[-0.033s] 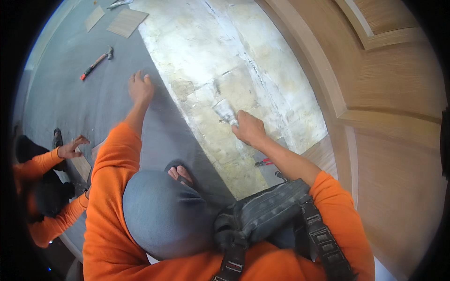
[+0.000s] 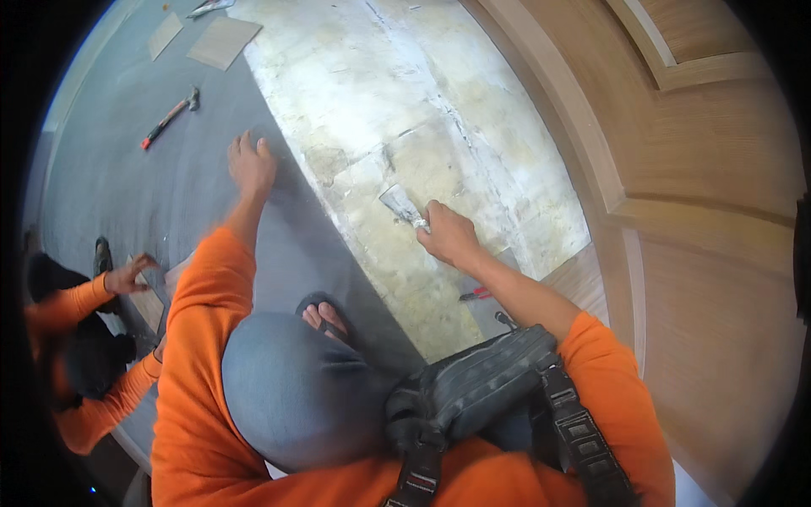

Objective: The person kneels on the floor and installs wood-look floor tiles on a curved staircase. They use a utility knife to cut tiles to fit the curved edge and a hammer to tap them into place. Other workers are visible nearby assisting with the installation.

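Observation:
A putty knife [image 2: 400, 204] with a whitish, smeared blade is in my right hand [image 2: 448, 236], its handle wrapped by my fingers. The blade points up and left over the pale, patchy bare floor [image 2: 338, 93]; whether its edge touches the surface I cannot tell. My left hand [image 2: 252, 166] holds nothing and has its fingers apart, over or on the dark grey floor sheet [image 2: 279, 253] near its border with the bare strip. A hammer [image 2: 171, 117] with a dark and red handle lies on the grey sheet, beyond my left hand.
Wooden panels [image 2: 710, 160] line the right side. A red-handled tool [image 2: 477, 294] lies under my right forearm. Loose wood-look pieces [image 2: 224, 44] lie at the far left. A co-worker in orange sleeves [image 2: 80, 297] works at the left, near another plank [image 2: 146, 302].
The putty knife's blade has tilted and shifted slightly left in my right hand. My left hand has barely moved. The whole view has shifted a little.

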Tool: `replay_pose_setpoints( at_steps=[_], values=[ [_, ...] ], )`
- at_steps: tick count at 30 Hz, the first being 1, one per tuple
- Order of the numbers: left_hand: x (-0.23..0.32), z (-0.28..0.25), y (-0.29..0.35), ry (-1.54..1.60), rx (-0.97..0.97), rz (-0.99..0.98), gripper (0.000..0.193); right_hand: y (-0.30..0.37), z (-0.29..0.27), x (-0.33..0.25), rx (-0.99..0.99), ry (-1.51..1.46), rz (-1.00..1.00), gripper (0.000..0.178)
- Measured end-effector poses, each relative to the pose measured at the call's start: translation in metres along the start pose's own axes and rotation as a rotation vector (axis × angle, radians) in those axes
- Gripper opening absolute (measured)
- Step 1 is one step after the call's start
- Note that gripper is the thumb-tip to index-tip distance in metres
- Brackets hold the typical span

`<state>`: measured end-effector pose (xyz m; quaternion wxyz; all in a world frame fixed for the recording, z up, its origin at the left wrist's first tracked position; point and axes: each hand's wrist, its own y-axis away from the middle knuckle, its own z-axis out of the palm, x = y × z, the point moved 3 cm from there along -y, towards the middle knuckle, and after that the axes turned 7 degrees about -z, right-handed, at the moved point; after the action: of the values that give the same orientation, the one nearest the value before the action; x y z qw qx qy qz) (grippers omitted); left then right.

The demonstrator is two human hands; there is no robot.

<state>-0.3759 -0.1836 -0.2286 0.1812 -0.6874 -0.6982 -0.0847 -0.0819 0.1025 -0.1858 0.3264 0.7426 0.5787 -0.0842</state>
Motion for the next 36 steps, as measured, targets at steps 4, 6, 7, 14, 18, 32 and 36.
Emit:
replay_pose_setpoints(
  at_steps=[4, 6, 7, 14, 18, 32, 36],
  values=[
    [0.004, 0.024, 0.023, -0.082, -0.027, -0.062, 0.064, -0.006, -0.03, 0.024, 0.148, -0.251, 0.127, 0.034],
    [0.029, 0.031, 0.027, -0.187, 0.007, -0.076, 0.069, -0.021, -0.051, 0.055, 0.319, -0.328, 0.265, 0.031],
    [0.035, 0.028, 0.025, -0.181, -0.029, -0.083, 0.071, -0.025, -0.059, 0.068, 0.429, -0.375, 0.313, 0.028],
    [0.035, 0.018, 0.018, -0.227, -0.094, -0.125, 0.077, -0.09, -0.108, 0.057, 0.373, -0.409, 0.362, 0.044],
    [0.044, 0.023, 0.018, -0.194, -0.125, -0.119, 0.078, -0.111, -0.069, 0.025, 0.439, -0.236, 0.265, 0.045],
    [0.041, 0.021, 0.017, -0.222, -0.127, -0.115, 0.083, -0.131, -0.14, -0.004, 0.696, -0.626, 0.314, 0.032],
    [0.04, 0.02, 0.015, -0.25, -0.14, -0.126, 0.083, -0.16, -0.154, 0.013, 0.698, -0.615, 0.206, 0.024]
  ],
)
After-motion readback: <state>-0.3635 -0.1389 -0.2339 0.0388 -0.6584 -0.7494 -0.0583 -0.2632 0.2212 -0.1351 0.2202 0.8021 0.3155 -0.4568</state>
